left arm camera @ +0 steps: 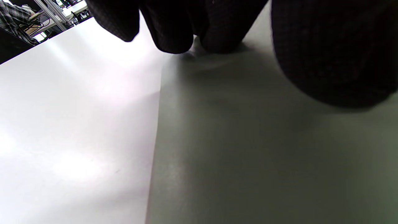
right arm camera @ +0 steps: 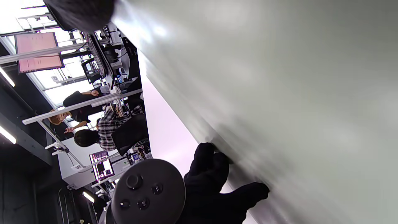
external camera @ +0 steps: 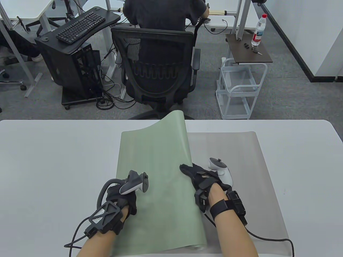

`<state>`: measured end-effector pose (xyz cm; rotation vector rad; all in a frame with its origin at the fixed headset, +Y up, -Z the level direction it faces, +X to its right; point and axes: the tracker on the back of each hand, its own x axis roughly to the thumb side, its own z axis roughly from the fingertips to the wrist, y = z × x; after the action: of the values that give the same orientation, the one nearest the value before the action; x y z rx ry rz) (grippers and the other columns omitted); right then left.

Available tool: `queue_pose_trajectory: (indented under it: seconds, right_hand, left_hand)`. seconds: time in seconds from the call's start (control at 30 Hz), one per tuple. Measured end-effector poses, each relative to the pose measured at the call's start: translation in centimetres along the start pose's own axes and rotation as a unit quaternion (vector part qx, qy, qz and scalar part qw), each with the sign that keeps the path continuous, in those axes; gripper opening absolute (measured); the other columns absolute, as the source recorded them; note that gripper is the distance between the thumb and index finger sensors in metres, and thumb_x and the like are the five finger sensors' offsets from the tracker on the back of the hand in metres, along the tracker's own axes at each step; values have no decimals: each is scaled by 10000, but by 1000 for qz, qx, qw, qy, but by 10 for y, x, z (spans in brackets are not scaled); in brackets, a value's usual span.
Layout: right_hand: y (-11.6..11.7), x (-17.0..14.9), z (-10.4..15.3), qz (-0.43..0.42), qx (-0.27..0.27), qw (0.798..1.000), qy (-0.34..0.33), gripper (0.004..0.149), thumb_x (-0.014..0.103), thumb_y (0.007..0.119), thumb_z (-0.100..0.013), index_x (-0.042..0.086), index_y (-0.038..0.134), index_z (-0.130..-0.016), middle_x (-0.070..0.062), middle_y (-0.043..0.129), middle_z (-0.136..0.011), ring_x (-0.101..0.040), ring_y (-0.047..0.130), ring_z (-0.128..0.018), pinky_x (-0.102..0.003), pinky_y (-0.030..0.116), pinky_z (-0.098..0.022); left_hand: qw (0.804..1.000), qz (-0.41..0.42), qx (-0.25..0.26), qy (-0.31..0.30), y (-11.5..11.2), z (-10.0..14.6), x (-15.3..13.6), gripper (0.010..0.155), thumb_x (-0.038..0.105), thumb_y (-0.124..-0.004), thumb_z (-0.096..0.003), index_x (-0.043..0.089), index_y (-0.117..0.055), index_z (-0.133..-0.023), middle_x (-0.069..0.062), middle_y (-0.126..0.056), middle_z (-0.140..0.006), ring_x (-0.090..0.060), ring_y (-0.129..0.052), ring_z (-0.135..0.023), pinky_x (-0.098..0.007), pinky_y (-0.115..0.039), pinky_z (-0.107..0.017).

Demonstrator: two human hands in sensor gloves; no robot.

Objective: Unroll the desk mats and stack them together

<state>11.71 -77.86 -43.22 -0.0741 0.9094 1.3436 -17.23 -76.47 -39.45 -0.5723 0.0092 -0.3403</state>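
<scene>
Fingers of left hand press green mat flat; right hand grips its raised edge.

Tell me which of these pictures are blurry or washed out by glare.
Table view: sharp and evenly lit, green mat clear. Left wrist view: the white table blows out in glare, and the left hand's fingers are dark, out-of-focus blobs. Right wrist view: tilted sideways, mat surface smeared, bright ceiling lights overexposed.
</scene>
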Motion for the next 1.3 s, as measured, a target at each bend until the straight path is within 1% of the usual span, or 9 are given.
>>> queue_pose_trajectory:
  seconds: [0.1, 0.17, 0.37, 0.5, 0.67, 0.9, 1.0, 1.1, 1.3]
  right_hand:
    - [-8, -2, 4, -41, -13, 999, -5, 824, 630, 445, -525, 131, 27, -1030, -90, 492, -998, -283, 788, -759, -462, 698, -657]
    - [-14, -2, 6, -38, -22, 999, -9, 782, 566, 490, -569, 92, 76, -1033, -83, 511, -984, -273, 799, -742, -445, 716, -640]
    - [-36, -2, 17, -51, -47, 998, -7, 805, 458, 864, -570, 144, 263, -1002, 17, 629, -899, -193, 881, -684, -377, 810, -598]
    - [-37, 0, 16, -35, -38, 998, -21, 558, 343, 857, -578, 251, 453, -953, 56, 661, -865, -189, 879, -699, -389, 810, -621]
    - [-31, 0, 9, -31, -25, 999, -12, 516, 270, 776, -591, 233, 417, -960, -216, 480, -1094, -491, 705, -987, -603, 690, -696]
    - [-37, 4, 10, -26, -26, 999, -8, 546, 248, 726, -592, 147, 326, -950, -180, 642, -1021, -438, 860, -912, -573, 771, -657]
    - [-43, 5, 15, -25, -25, 999, -11, 608, 250, 712, -597, 153, 234, -960, -172, 614, -1025, -425, 864, -903, -568, 762, -661]
    - [-47, 4, 19, -28, -28, 999, -12, 660, 253, 703, -602, 158, 162, -967, -174, 574, -1032, -417, 847, -900, -567, 750, -665]
    - [-53, 6, 21, -19, -19, 999, -19, 815, 274, 710, -609, 222, 6, -1017, -158, 518, -1040, -378, 793, -893, -552, 688, -685]
  left_hand:
    - [1000, -1, 0, 1, 0, 0, 0, 725, 515, -939, -205, 147, -756, -801, -2, -568, -1085, -310, -752, -939, -547, -630, -678]
    - [1000, -3, 0, 2, 0, 0, 0, 725, 513, -940, -202, 145, -758, -800, -2, -571, -1084, -311, -755, -938, -549, -630, -677]
    - [1000, -13, 1, 3, 2, 1, 1, 724, 515, -938, -200, 144, -765, -796, -5, -581, -1080, -309, -767, -931, -548, -637, -674]
    - [999, -31, -4, 8, 3, 1, 4, 721, 519, -932, -199, 147, -767, -794, -4, -586, -1078, -307, -771, -930, -546, -639, -674]
    - [999, -35, -3, 8, 3, 1, 5, 722, 521, -925, -199, 148, -764, -796, -3, -585, -1079, -305, -772, -930, -545, -643, -673]
    - [1000, -22, -6, -8, 2, 0, 5, 724, 511, -927, -206, 129, -757, -797, -37, -571, -1083, -319, -772, -931, -552, -644, -672]
    - [999, -19, -24, -22, -2, -3, 6, 793, 483, -902, -236, 79, -660, -874, -166, -531, -1098, -370, -759, -932, -585, -626, -676]
    - [998, 32, -50, -27, -5, -11, -6, 936, 502, -903, -229, 168, -443, -973, -206, -398, -1116, -385, -666, -942, -613, -553, -694]
    - [998, 22, -51, -21, -4, -10, -6, 936, 511, -898, -220, 188, -439, -969, -190, -395, -1112, -369, -666, -940, -604, -564, -692]
